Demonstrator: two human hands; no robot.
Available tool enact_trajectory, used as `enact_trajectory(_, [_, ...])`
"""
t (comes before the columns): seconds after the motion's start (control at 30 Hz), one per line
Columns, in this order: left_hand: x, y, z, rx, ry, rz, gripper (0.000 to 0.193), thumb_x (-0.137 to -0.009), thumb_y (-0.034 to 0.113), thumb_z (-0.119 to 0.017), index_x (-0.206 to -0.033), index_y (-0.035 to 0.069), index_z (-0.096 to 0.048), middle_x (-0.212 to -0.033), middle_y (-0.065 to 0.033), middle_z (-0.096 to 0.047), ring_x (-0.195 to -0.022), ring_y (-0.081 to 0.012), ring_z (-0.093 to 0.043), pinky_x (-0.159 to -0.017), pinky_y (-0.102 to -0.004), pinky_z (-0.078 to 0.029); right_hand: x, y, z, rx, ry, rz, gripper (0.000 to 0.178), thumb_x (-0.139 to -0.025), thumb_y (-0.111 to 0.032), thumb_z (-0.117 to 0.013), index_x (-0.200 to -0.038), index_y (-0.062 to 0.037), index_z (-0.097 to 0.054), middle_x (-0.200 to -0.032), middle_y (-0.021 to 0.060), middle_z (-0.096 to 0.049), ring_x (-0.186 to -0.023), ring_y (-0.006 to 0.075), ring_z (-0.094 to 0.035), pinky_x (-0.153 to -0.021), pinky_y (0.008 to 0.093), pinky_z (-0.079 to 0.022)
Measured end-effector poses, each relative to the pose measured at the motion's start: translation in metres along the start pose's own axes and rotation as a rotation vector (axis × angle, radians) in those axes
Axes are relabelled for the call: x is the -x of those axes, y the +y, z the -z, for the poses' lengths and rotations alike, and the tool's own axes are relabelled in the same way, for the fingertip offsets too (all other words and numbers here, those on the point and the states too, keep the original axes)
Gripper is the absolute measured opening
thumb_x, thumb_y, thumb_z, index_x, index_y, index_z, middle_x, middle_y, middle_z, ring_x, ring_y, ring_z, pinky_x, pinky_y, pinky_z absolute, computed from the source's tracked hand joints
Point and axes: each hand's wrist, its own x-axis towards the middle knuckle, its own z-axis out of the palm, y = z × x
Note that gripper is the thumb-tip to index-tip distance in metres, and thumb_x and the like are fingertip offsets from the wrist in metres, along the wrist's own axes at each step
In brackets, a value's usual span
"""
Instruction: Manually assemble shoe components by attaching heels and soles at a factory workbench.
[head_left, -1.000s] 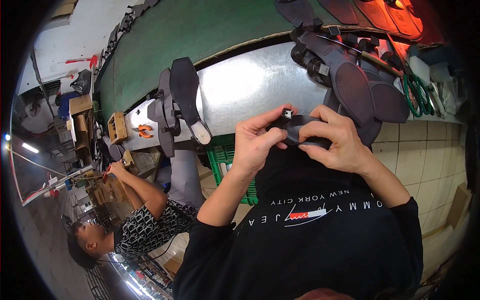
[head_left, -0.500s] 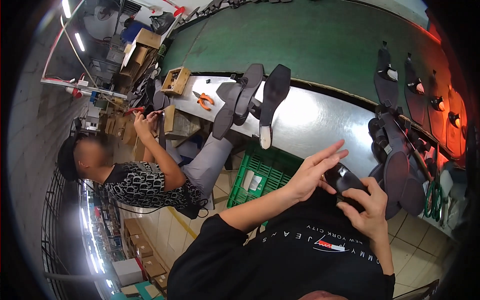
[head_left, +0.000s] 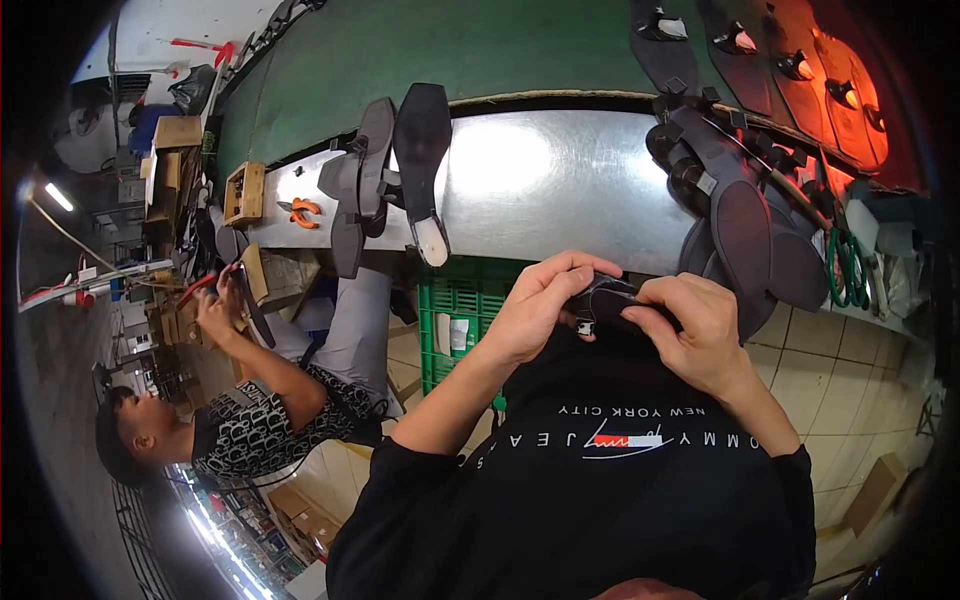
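Note:
In front of my chest, a glossy black shoe part [head_left: 610, 300] is held between both hands, with a small silvery piece at its lower left end. My left hand [head_left: 545, 305] is closed round the left end, its thumb on top. With thumb and fingers, my right hand [head_left: 690, 325] pinches the right end. The fingers hide much of the part, so its full shape cannot be made out. Beyond the hands lies a metal bench top [head_left: 540, 190]. A dark sole [head_left: 422, 140] with a pale heel patch rests there beside a stack of soles [head_left: 370, 180].
A pile of dark soles [head_left: 740, 230] lies right, near green-handled scissors [head_left: 848, 270]. Orange pliers [head_left: 302, 211] and a wooden box [head_left: 245, 192] sit left. Behind runs a green belt [head_left: 480, 50] carrying soles. A green crate [head_left: 440, 350] stands below; a co-worker [head_left: 250, 420] sits left.
My left hand has gone from outstretched fingers to a closed grip on the shoe part. The part has turned, showing its silvery piece. The whole view has swung round.

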Motion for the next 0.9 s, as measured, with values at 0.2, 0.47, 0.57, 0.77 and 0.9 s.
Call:
enact_trajectory(0.2, [0.003, -0.007, -0.007, -0.074, 0.028, -0.020, 0.027, -0.097, 0.016, -0.042, -0.108, 0.002, -0.061, -0.090, -0.0035, -0.062, -0.075, -0.0081, -0.059, -0.059, -0.0229, -0.052, 0.010, 0.005, -0.003, 0.000, -0.001, -0.023, 0.016, -0.071, -0.007, -0.074, -0.075, -0.0049, -0.058, -0.060, 0.0072, -0.056, -0.051, 0.0244, -0.055, -0.048, 0.0337, -0.041])
enact_trajectory(0.47, [0.008, -0.011, -0.012, -0.217, 0.128, -0.078, 0.018, -0.087, 0.007, -0.061, -0.102, -0.003, -0.062, -0.082, -0.0063, -0.064, -0.064, -0.0098, -0.061, -0.058, -0.0215, -0.053, 0.014, 0.006, -0.002, -0.027, -0.044, -0.058, 0.016, -0.072, -0.008, -0.073, -0.078, -0.0053, -0.058, -0.062, 0.0082, -0.057, -0.055, 0.0250, -0.058, -0.049, 0.0333, -0.044])
enact_trajectory(0.57, [0.007, -0.014, -0.010, -0.233, 0.163, -0.074, 0.016, -0.085, 0.007, -0.061, -0.098, -0.003, -0.062, -0.080, -0.0069, -0.064, -0.063, -0.0097, -0.061, -0.055, -0.0215, -0.053, 0.015, 0.003, -0.005, -0.131, 0.006, -0.172, 0.017, -0.073, -0.010, -0.073, -0.080, -0.0047, -0.058, -0.065, 0.0090, -0.060, -0.059, 0.0248, -0.061, -0.052, 0.0322, -0.046])
enact_trajectory(0.77, [0.003, -0.016, -0.010, -0.199, 0.175, -0.095, 0.013, -0.084, 0.006, -0.061, -0.093, -0.004, -0.061, -0.079, -0.0069, -0.064, -0.062, -0.0096, -0.060, -0.054, -0.0213, -0.052, 0.013, 0.008, -0.005, -0.166, -0.024, -0.170, 0.017, -0.074, -0.009, -0.073, -0.085, -0.0022, -0.062, -0.068, 0.0111, -0.063, -0.059, 0.0222, -0.062, -0.052, 0.0301, -0.047])
enact_trajectory(0.9, [0.009, -0.013, -0.014, -0.328, 0.161, -0.255, 0.010, -0.082, 0.006, -0.064, -0.089, 0.000, -0.061, -0.071, -0.0004, -0.060, -0.059, -0.0035, -0.053, -0.053, -0.0182, -0.041, 0.003, 0.004, 0.006, -0.313, -0.116, -0.314, 0.011, -0.075, -0.007, -0.071, -0.081, -0.0009, -0.064, -0.066, 0.0106, -0.062, -0.057, 0.0187, -0.060, -0.052, 0.0279, -0.045])
